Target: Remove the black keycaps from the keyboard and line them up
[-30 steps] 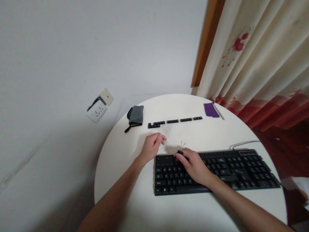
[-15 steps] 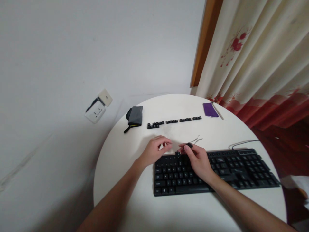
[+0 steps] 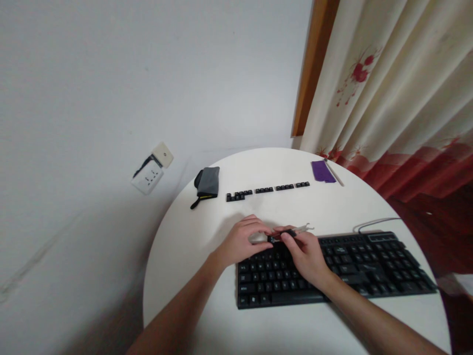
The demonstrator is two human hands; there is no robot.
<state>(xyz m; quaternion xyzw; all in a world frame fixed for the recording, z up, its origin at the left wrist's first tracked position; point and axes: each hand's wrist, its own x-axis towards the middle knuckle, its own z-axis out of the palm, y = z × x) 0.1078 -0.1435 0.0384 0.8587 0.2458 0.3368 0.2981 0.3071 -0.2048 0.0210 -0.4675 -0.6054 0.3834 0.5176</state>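
Observation:
My right hand is closed on a keycap puller with a black handle. Its wire prongs stick out to the right, and the other end points toward my left hand. At that left end is a small black keycap. The thumb and fingers of my left hand pinch it from the near and far sides. Both hands are just above the upper left part of a black keyboard. They cover much of its top row there.
Several loose black keycaps lie in short rows beyond the hands. A grey pouch is at the back left of the round white table. A purple cloth and a thin stick lie at the back right. The keyboard's cable runs off right.
My left hand has moved right and closed its thumb and fingers on the keycap at the puller's end. The puller has turned flatter in my right hand.

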